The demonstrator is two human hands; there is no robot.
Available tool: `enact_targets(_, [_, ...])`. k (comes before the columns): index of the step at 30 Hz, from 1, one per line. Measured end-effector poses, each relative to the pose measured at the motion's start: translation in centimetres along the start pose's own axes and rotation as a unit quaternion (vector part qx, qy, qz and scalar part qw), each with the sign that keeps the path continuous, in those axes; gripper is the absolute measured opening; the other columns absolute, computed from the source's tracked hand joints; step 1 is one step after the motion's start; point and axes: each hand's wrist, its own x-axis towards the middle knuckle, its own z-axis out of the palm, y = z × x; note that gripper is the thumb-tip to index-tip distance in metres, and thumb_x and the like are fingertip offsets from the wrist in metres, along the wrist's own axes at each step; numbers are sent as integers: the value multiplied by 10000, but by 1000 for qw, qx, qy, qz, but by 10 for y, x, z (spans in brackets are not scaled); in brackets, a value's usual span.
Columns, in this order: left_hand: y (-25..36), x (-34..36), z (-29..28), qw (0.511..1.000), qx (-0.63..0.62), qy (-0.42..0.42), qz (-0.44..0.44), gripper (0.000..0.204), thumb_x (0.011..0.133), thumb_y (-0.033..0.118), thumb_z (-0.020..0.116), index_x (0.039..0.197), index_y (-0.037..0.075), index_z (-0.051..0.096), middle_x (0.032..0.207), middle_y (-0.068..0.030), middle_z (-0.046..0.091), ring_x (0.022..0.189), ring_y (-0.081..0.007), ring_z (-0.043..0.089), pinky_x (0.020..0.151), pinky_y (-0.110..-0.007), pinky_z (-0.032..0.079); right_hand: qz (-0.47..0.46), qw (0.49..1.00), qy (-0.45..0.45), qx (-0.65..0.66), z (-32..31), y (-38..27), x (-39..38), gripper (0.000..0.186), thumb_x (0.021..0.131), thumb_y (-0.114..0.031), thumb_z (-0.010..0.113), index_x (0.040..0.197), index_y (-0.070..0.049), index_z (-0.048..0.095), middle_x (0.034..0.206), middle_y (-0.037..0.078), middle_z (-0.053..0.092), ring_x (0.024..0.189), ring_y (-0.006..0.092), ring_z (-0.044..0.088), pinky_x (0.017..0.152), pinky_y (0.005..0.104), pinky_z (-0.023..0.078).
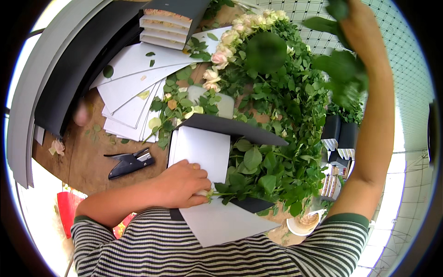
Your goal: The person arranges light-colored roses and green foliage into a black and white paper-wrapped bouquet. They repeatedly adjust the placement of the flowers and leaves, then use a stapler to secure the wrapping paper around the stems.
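My left hand (187, 184) is closed around the pale head of a rose (204, 192), resting against a stack of white sheets (200, 150) in an opened dark wrapper (226, 125). The leafy stem of that rose runs off to the right. Close to my body, a grey-white sheet (221, 224) lies below the hand. High at the upper right, my right hand (362, 32) is raised and closed on a leafy stem (344, 76), which is blurred; its flower end cannot be made out. Long-stemmed roses (226, 51) lie heaped beyond the wrapper, their leaves (300, 87) spread to the right.
A black stapler-like hand tool (130, 162) lies on the wooden table (87, 166). White cards (134, 87) fan out beyond it. A dark box of packed roses (168, 25) stands at the back, near curved dark sheets (83, 60). A white round container (304, 224) sits at right.
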Motion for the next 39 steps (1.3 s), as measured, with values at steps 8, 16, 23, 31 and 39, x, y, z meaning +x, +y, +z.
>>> enact_targets(8, [-1,-19,6,996,-66,53,-33,218,801,237,636,934,65,648,855,-87,625,885,-289,578,785,-399,450,-75,949,-259,166,-37,-53,-170,485,820,7,547,1295,-90,522,1033,143,580,881,278,601,734,373,490])
enact_targets(16, [10,-32,-14,993,-60,-30,-98,292,855,288,629,1088,113,622,772,-130,632,727,-323,610,621,-417,481,-80,917,-350,174,77,-84,-303,694,770,-59,642,1410,-211,421,975,154,469,870,341,517,683,407,479])
enact_targets(23, [5,-40,-8,989,-96,-15,-112,292,899,320,585,1149,171,599,617,-127,589,592,-333,591,532,-430,451,-181,895,-328,243,47,-83,-231,580,601,-212,814,1126,-83,604,1121,134,568,964,316,551,802,406,451])
enact_targets(31, [-1,-48,-7,985,-127,-27,-112,283,902,271,581,1165,170,602,597,-124,569,566,-326,580,519,-414,447,-167,868,-311,348,88,-124,-258,311,628,-42,722,918,-90,620,895,61,601,623,244,604,518,335,481])
enact_targets(39, [-7,-51,-1,971,-83,206,-92,409,732,255,744,1103,141,617,670,-78,560,597,-274,552,528,-364,438,-179,847,-337,369,96,-124,-274,235,673,-34,697,889,-85,619,837,53,609,636,247,607,530,336,492])
